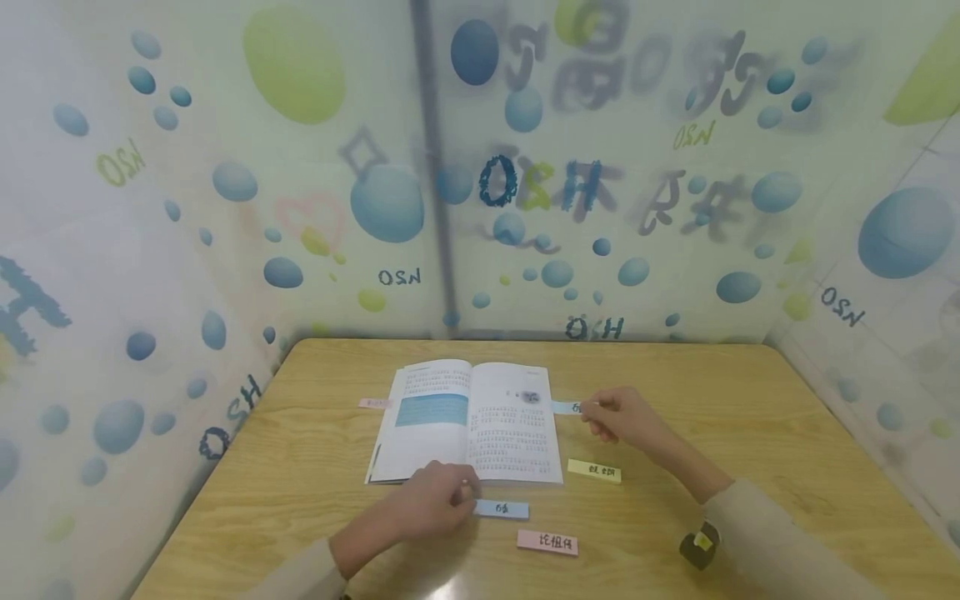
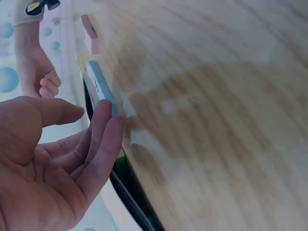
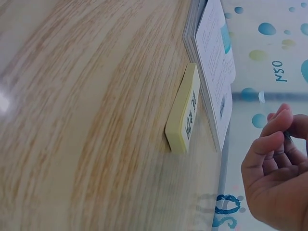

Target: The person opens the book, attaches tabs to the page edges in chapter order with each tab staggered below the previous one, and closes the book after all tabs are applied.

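An open book lies on the wooden table. From its right page edge a blue paper strip with dark handwriting juts out, and my right hand pinches its outer end between thumb and forefinger; the other fingers are curled. My left hand is at the book's lower edge, its fingers loosely bent and thumb apart. Its fingertips are right at the end of a blue sticky-note pad. A yellow pad and a pink pad lie nearby, both with handwriting.
A pink strip sticks out from the book's left side. The table meets walls printed with blue and green dots at the back and both sides. A dark device shows at my right sleeve.
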A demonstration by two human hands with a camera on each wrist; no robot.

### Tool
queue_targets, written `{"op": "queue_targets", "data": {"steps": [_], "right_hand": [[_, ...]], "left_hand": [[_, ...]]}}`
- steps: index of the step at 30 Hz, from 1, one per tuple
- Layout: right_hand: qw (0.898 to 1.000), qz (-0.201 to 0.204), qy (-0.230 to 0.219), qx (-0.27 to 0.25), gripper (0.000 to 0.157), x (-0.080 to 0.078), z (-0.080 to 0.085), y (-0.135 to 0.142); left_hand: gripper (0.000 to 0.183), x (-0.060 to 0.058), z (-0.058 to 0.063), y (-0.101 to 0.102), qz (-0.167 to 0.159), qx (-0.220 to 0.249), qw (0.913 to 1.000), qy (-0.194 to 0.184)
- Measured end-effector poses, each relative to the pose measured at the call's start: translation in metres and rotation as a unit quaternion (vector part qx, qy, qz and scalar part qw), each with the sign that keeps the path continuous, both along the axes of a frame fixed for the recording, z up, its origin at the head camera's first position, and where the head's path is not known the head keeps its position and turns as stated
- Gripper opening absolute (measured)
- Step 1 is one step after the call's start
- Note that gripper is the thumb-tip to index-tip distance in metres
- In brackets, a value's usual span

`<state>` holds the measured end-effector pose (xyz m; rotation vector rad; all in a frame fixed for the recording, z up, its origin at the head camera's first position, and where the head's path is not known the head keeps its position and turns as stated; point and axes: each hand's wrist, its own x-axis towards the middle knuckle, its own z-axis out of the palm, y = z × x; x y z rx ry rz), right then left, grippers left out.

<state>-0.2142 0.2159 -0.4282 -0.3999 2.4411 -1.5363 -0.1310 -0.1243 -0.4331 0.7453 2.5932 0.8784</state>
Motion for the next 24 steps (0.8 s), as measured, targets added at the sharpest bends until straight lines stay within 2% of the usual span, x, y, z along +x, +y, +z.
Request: {"op": "queue_targets", "data": {"steps": [7,11,14,18,24], "right_hand": [[1.000,0.004,-0.003,0.000,0.032,0.000,-0.004,0.002],[1.000,0.006,-0.002,0.000,0.033,-0.001,-0.005,0.003],[1.000,0.009,0.001,0.000,0.034,-0.002,-0.005,0.003],[1.000,0.009,0.001,0.006,0.035,-0.003,-0.004,0.002],[1.000,0.013,-0.006,0.024,0.033,-0.010,-0.004,0.001]], "left_hand": [[0.017,-0.014,0.006,0.008,0.006,-0.014,0.9988,0.046],[0.021,-0.023,0.011,0.013,-0.003,-0.050,0.9946,0.091],[0.026,-0.028,0.014,0.016,-0.010,-0.085,0.9902,0.110],[0.032,-0.030,0.011,0.018,-0.014,-0.121,0.9871,0.104],[0.037,-0.031,0.009,0.020,-0.016,-0.150,0.9837,0.098]]}}
